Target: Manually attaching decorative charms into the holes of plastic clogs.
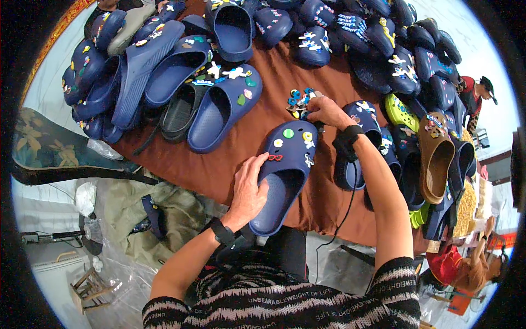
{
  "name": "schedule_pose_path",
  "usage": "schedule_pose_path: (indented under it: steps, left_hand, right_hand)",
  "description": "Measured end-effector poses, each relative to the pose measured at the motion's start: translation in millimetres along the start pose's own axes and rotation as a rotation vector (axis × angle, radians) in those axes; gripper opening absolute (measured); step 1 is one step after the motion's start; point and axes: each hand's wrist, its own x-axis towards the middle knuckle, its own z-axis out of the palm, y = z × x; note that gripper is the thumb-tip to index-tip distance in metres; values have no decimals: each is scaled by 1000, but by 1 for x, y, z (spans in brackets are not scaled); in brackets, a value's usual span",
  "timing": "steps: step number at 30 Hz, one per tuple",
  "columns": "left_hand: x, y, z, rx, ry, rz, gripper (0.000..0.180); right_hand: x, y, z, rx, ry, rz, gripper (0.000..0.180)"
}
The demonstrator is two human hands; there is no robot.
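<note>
From here the L hand grips the navy clog by its left side at the brown cloth's near edge; long axis runs heel toward the person, toe away & a bit right. Charm pile lies just past the toe, R hand nearer, fingertips at it, can't tell if pinching any

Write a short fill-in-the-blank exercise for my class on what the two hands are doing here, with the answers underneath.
1. The person's ____ hand is at the small pile of loose charms.
2. The other hand is on a clog whose colour is navy ____.
3. The red charm on that clog is shaped like a pair of ____.
4. The plain round charm near its toe is coloured ____.

Missing words: right; blue; glasses; green.
</note>
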Motion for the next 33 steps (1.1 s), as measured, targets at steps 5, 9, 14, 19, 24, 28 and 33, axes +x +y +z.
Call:
schedule_pose_path:
  steps: [5,9,14,19,24,28,33]
  left_hand:
    - [0,-1,1,-8,9,-5,62]
    - [0,-2,1,-13,6,3,62]
    - [0,-3,3,-14,19,20,61]
    - [-1,-3,0,-7,16,10,61]
    - [0,-1,0,-23,7,4,61]
    - [-1,-1,0,-8,9,8,60]
    - [-1,-2,0,-3,-1,4,60]
  right_hand:
    - [0,10,-4,84,121,-64,21]
    - [-4,1,-15,512,151,67,12]
    - [-20,-31,-29,693,-73,70,18]
    - [-22,-66,-32,398,-345,-28,13]
    - [-18,-69,-27,281,-388,-68,16]
    - [-3,-72,-26,25,-448,-67,19]
    - [6,-81,-28,-130,-490,11,21]
